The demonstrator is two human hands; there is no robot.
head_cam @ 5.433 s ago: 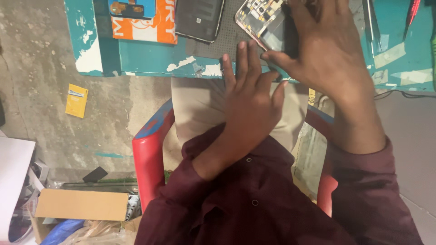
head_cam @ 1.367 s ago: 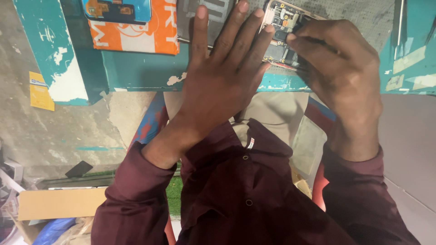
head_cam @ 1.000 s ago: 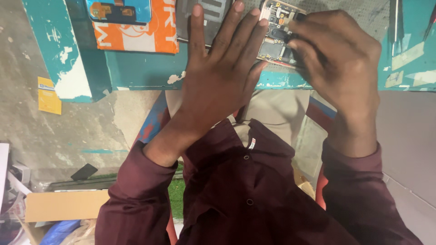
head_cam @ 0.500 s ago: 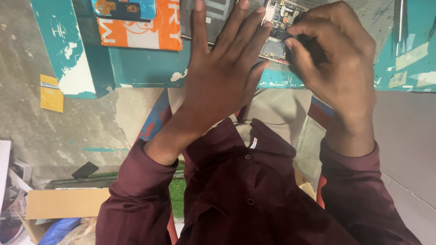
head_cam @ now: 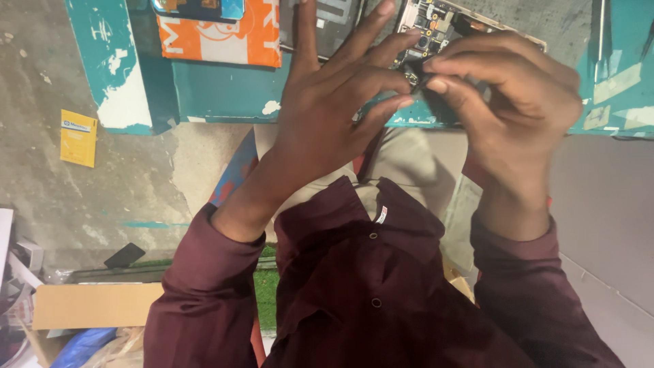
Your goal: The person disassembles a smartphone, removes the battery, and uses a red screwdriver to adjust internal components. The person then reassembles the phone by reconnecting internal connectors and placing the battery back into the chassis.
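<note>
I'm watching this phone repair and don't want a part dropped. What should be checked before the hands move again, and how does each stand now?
1. Opened phone lies flat on the teal table: ok.
2. Left hand steadies it, fingers spread over its near end: ok.
3. Right hand pinches a small dark piece at its fingertips: ok, though what the piece is cannot be told.
4. Piece free of the board: cannot tell, fingers hide it.
5. Whole phone in sight: not ok, the top edge of the view cuts it off.

Two hands, left (head_cam: 327, 116) and right (head_cam: 511, 102), over one opened phone (head_cam: 436, 20); a second phone (head_cam: 334, 20) lies left of it, one orange box (head_cam: 225, 41) farther left, one yellow packet (head_cam: 78, 138) far left on the floor.
</note>
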